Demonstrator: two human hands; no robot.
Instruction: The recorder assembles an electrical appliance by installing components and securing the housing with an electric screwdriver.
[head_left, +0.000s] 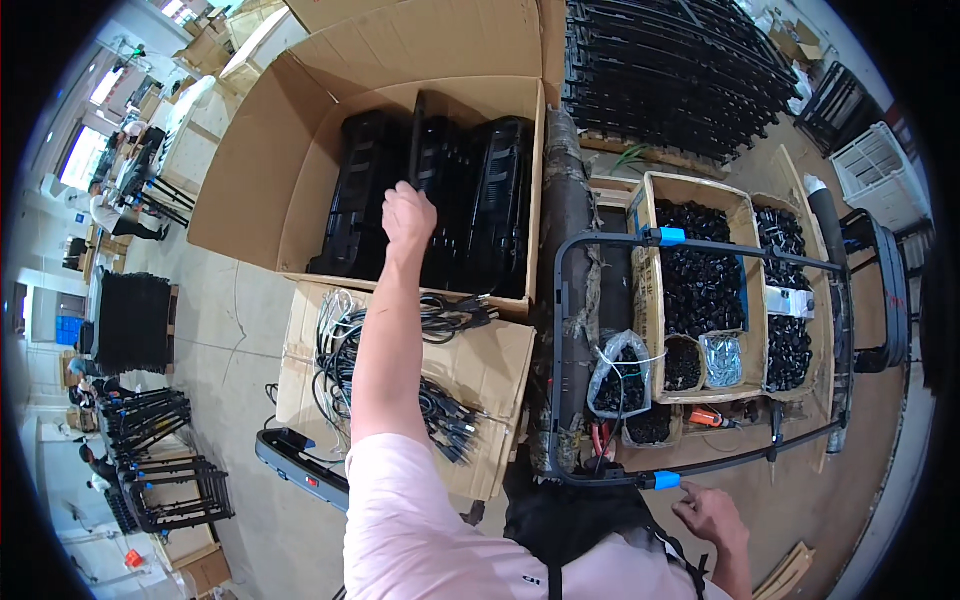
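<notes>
My left hand [408, 214] is closed around the near end of a black bar-like part [418, 135], which stands out above the contents of a large cardboard box [250, 170]. Long black plastic housings [496, 190] lie side by side in that box. At the lower right, my right hand [714, 516] has its fingers apart, and the index fingertip is at a blue clip [662, 480] on a black rectangular frame [560, 350]. A second blue clip [668, 237] sits on the frame's far side. The frame lies across a parts tray [648, 290].
Bundled cables [440, 405] lie on a cardboard sheet [490, 370] before the box. The tray's compartments hold small black parts [695, 280]. A bag of parts [620, 375] and an orange-handled tool [706, 416] are near the frame. Stacked black frames [670, 75] stand behind; people work at far left.
</notes>
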